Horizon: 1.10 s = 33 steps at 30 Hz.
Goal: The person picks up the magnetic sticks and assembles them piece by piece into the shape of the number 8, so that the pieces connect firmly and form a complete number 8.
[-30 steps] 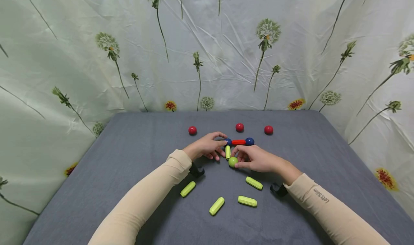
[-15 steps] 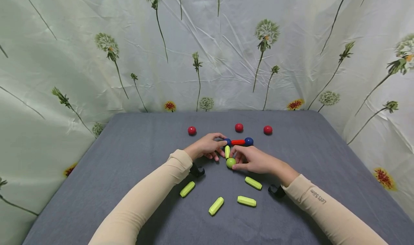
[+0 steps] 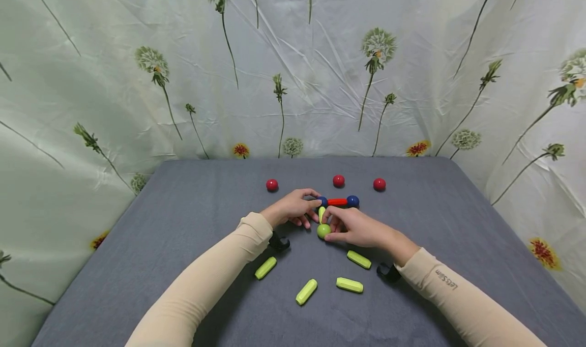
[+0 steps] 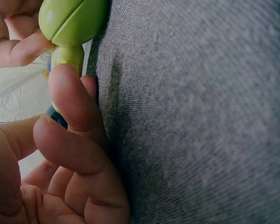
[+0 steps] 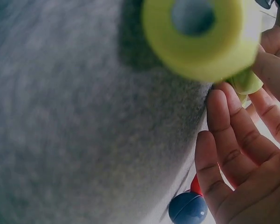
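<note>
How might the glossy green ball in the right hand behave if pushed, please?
Being round, the glossy green ball would probably roll if released. Its shine suggests it may be slippery. It is likely stiff: no dent shows where the right hand pinches it.

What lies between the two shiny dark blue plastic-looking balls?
A red, ridged, plastic-looking rod spans from the left ball to the right ball, in the head view.
</note>
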Motion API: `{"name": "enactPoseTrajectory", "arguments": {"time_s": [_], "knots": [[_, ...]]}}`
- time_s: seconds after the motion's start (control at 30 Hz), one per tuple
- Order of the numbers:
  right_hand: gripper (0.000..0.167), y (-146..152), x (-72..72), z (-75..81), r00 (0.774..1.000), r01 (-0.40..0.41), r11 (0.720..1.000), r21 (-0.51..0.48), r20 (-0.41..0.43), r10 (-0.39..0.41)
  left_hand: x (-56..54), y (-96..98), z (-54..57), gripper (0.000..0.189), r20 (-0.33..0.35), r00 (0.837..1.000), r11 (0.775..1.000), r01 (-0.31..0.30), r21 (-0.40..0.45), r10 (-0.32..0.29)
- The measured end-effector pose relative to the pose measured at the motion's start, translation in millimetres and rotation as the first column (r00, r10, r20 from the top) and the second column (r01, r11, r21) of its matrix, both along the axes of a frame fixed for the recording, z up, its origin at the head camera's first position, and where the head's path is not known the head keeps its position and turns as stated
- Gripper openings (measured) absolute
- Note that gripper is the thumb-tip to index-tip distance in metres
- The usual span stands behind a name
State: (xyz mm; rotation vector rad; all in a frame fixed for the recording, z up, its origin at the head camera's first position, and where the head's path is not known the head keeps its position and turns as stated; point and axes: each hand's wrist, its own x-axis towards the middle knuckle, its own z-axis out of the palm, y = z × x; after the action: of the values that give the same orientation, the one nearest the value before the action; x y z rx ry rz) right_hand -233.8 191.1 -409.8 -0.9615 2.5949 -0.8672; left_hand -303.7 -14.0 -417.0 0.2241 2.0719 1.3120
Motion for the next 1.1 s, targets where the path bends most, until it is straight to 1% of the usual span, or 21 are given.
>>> {"name": "enactPoseTrajectory", "arguments": {"time_s": [0.2, 0.47, 0.57, 0.67, 0.83, 1.1], "knots": [[0.033, -3, -0.1, -1.0, 1.000, 0.004, 1.000, -0.008, -0.014, -0.004, 1.2, -0.4, 0.1, 0.028, -0.016, 1.000, 1.000, -0.001, -0.002, 0.001], [0.036, -6, 1.6, 1.6, 1.000, 0.004, 1.000, -0.016, 0.006, -0.004, 2.6, -1.7, 0.0, 0.028, -0.046, 0.999, 1.000, 0.005, -0.015, -0.006], [0.037, -2, 4.0, 4.4, 0.999, 0.001, 1.000, -0.020, 0.034, 0.000, 2.8, -1.7, -1.0, 0.028, -0.054, 0.999, 1.000, 0.010, -0.015, -0.011], [0.038, 5, 6.4, 6.6, 0.998, 0.003, 1.000, -0.014, 0.069, -0.002, 2.2, -1.8, -1.4, 0.029, -0.044, 0.999, 1.000, 0.016, -0.007, -0.016], [0.040, 22, 11.4, 10.1, 0.993, 0.029, 0.999, 0.037, 0.112, -0.033, 1.5, -1.2, -0.5, 0.034, -0.014, 1.000, 1.000, 0.019, 0.003, -0.019], [0.039, 44, 24.9, 14.5, 0.979, 0.066, 0.991, 0.117, 0.186, -0.087, 4.6, -1.6, -0.6, 0.032, -0.020, 1.000, 1.000, 0.010, 0.017, -0.009]]}}
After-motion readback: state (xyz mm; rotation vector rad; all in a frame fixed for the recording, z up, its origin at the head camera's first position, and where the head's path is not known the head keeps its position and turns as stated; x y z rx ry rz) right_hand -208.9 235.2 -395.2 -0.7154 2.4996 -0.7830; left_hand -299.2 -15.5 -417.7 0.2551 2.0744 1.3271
